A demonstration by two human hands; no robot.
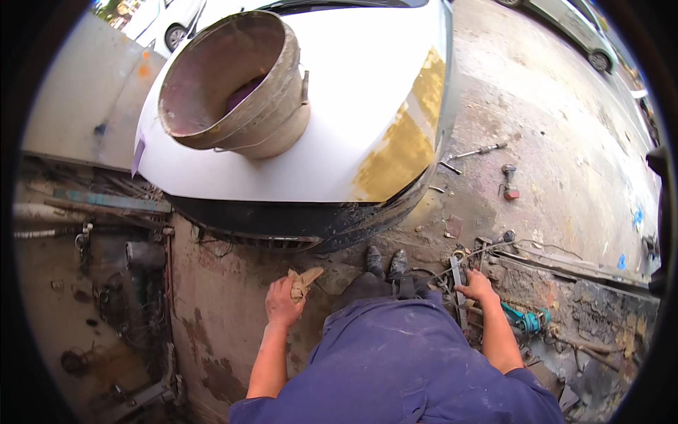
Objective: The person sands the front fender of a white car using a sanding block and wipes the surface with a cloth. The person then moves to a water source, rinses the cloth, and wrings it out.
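My left hand (283, 302) is closed around a crumpled tan cloth or paper (303, 283), whose loose end sticks out past the fingers. On the other side, my right hand (478, 289) has thumb and fingers apart beside a flat grey metal strip (456, 278); whether it touches the strip is unclear. Before me is the front of a car, its white hood (339, 106) bearing tan, filler-like patches (397, 153) on the right corner. A large dirty bucket (265, 124) stands on the hood with something purple (246, 95) inside.
On the concrete floor to the right lie a cordless impact tool (509, 183) and a long wrench-like tool (479, 151). Cables and a teal chain device (529, 319) crowd my right side. At left, a grimy recess holds machine parts (145, 256). Parked cars (572, 29) stand farther off.
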